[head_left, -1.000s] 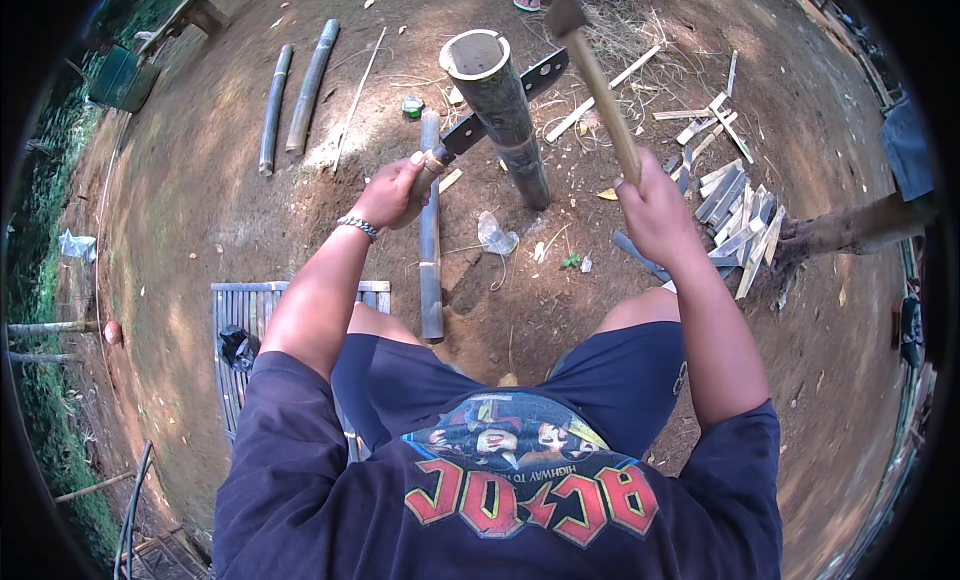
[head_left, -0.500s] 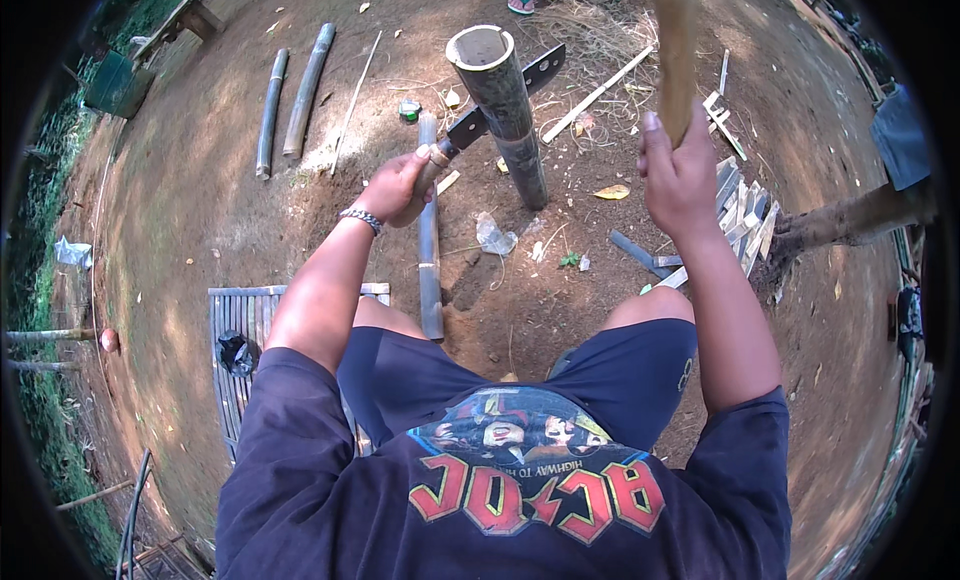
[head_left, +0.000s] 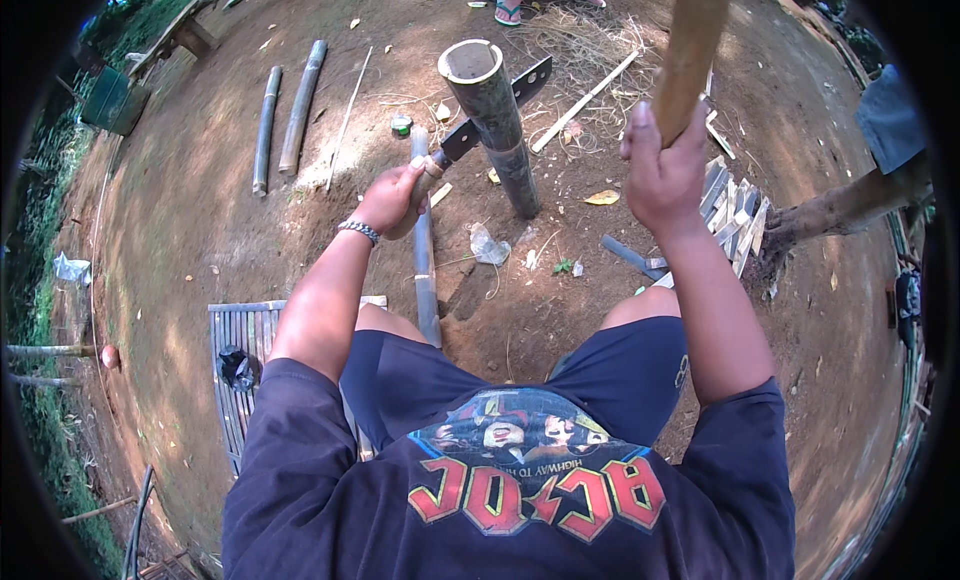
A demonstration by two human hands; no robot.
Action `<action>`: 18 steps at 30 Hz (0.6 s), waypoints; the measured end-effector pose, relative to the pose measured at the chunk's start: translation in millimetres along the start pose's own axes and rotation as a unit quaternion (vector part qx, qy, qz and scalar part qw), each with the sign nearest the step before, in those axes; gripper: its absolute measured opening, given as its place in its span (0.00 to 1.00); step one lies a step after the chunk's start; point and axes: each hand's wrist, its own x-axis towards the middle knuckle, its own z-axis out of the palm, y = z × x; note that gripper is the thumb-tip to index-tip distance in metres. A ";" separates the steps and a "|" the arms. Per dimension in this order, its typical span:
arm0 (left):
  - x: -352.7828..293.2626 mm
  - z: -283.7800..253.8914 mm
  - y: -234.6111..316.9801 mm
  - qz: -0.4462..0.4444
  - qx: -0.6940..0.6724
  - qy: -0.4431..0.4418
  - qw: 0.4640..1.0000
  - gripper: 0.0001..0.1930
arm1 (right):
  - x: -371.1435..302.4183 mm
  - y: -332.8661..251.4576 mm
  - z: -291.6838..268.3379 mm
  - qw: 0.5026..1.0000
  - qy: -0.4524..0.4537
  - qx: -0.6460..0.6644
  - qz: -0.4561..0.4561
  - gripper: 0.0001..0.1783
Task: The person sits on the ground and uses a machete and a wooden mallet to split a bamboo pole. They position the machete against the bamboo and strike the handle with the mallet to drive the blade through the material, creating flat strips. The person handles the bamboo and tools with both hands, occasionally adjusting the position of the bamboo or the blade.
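An upright bamboo tube [head_left: 503, 130] stands on the dirt in front of me, its cut open end up. My left hand [head_left: 393, 198], a chain bracelet at its wrist, is closed around the wooden handle of a machete [head_left: 460, 140]. The dark blade, pierced with holes, shows on both sides of the tube; its middle is hidden there, and I cannot tell whether it is set into the bamboo or lies behind it. Raised to the right of the tube, my right hand [head_left: 665, 170] grips a thick wooden stick [head_left: 690, 50], whose upper end leaves the view.
A bamboo pole [head_left: 424, 270] lies left of the tube, with two more bamboo lengths [head_left: 303, 105] farther left. Split bamboo pieces [head_left: 735, 215] are piled by a post [head_left: 840, 215] at right. A slatted bamboo bench [head_left: 230, 400] sits at my left. Another person's sandalled feet [head_left: 510, 8] are beyond.
The stick in my right hand now tilts more to the right at its top. My view has shifted slightly; machete and tube keep the same position relative to each other.
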 end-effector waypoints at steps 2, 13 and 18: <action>5.0 3.5 1.1 0.020 0.020 -0.002 1.000 0.27 | -23.8 66.3 15.1 0.983 -0.128 -0.126 0.036 0.21; 0.1 -3.4 -2.5 -0.018 -0.011 -0.010 1.000 0.25 | 32.2 -23.2 -2.4 0.988 0.007 0.141 0.055 0.23; 5.0 6.6 10.4 -0.025 0.020 -0.002 0.999 0.27 | -4.2 59.4 22.5 0.962 -0.209 -0.136 0.110 0.23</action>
